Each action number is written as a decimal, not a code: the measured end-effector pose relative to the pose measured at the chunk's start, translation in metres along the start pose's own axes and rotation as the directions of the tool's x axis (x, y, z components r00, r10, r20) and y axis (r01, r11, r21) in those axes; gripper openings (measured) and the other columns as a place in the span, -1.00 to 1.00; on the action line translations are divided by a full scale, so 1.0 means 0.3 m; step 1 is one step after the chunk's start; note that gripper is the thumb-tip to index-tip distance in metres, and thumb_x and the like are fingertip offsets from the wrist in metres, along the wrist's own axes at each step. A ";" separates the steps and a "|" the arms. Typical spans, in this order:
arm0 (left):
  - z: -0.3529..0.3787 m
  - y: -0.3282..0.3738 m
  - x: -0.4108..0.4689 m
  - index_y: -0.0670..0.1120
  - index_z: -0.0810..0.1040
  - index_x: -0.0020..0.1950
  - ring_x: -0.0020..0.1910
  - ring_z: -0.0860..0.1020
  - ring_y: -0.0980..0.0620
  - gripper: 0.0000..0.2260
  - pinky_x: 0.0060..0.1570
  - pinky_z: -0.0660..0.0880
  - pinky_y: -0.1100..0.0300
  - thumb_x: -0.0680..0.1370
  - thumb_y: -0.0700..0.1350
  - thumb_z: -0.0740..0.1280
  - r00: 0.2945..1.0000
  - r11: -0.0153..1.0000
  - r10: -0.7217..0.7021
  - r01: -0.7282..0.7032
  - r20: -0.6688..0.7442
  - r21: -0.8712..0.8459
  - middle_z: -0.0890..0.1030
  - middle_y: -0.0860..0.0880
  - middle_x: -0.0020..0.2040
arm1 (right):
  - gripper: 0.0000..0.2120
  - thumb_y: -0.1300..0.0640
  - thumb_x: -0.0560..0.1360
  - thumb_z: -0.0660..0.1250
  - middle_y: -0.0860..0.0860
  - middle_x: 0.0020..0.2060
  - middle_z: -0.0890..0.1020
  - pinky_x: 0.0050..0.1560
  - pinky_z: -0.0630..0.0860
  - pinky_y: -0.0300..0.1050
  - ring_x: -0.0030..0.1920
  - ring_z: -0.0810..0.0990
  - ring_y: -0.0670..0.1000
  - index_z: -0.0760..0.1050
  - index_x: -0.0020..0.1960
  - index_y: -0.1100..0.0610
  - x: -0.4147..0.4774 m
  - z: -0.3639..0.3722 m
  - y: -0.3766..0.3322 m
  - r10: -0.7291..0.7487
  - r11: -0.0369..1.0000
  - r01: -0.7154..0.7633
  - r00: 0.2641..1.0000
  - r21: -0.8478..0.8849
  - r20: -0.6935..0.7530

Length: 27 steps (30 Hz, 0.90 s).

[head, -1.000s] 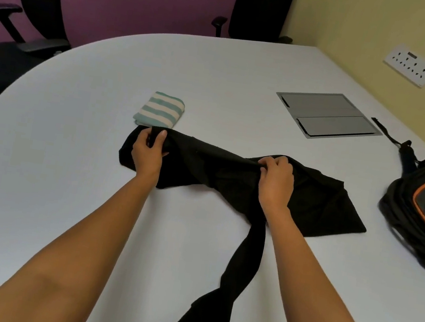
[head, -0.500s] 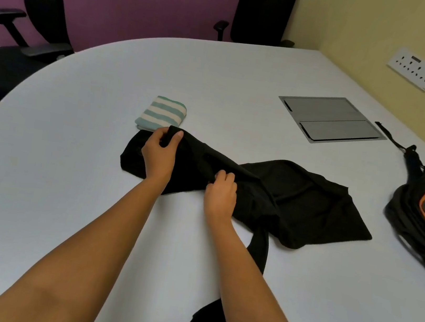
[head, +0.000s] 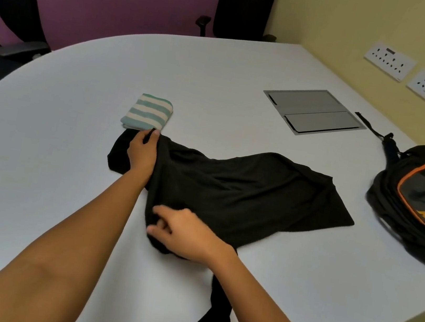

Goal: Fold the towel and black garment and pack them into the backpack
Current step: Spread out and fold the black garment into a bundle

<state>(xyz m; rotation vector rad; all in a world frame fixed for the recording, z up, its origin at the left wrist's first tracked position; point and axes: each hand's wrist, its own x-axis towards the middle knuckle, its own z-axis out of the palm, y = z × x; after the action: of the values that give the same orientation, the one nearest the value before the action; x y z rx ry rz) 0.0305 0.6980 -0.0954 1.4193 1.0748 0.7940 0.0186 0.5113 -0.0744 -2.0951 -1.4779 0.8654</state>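
Note:
The black garment (head: 242, 193) lies spread across the middle of the white table (head: 71, 139), with one long strip trailing off the near edge. My left hand (head: 142, 151) pinches its far left edge, just in front of the folded green-and-white striped towel (head: 148, 111). My right hand (head: 186, 233) grips a bunched near edge of the garment. A black backpack (head: 420, 200) with orange trim lies flat at the right side of the table.
A grey cable hatch (head: 314, 111) is set into the table beyond the garment. Black office chairs (head: 9, 20) stand at the far left and back. Wall sockets (head: 388, 63) line the yellow wall on the right.
My right hand has let go of the garment's middle and moved toward me to grip a near edge. The left hand stays on the far left edge.

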 end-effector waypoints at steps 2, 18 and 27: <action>-0.024 -0.029 -0.003 -0.10 0.53 0.23 0.21 0.49 -0.06 -0.75 0.28 0.39 0.10 0.61 -0.08 0.19 1.000 0.997 -0.023 0.025 -0.021 0.070 0.55 -0.09 0.22 | -0.50 0.05 0.58 0.25 0.09 0.23 0.55 0.26 0.46 -0.06 0.18 0.55 0.05 0.23 0.47 0.10 0.006 0.035 0.052 0.032 0.991 -0.057 0.980 0.125 0.196; 0.022 -0.320 -0.475 -0.06 0.56 0.09 0.12 0.52 0.00 -0.85 0.23 0.42 0.05 0.55 -0.12 0.28 0.933 0.777 0.245 -0.352 0.265 0.521 0.59 0.00 0.09 | -0.45 0.24 0.56 0.19 0.04 0.47 0.25 0.30 0.34 0.00 0.41 0.28 0.08 0.14 0.50 0.02 -0.209 -0.111 0.669 0.371 0.774 -0.538 0.813 -0.335 -0.449; 0.138 -0.409 -0.750 0.01 0.49 0.14 0.16 0.49 0.02 -0.51 0.19 0.44 0.01 0.32 0.26 0.38 0.876 0.468 0.253 -0.483 0.411 0.741 0.52 0.03 0.13 | -0.44 0.09 0.61 0.12 0.01 0.53 0.04 0.30 0.36 -0.06 0.49 0.15 0.05 -0.03 0.55 0.01 -0.288 -0.097 0.803 0.374 0.767 -0.507 0.852 -0.394 -0.367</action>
<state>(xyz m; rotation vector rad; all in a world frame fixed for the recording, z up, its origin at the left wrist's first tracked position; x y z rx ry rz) -0.0327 0.4680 -0.1980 2.5871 0.9770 0.3402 0.1803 0.3488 -0.1919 -2.8811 -1.1363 0.3388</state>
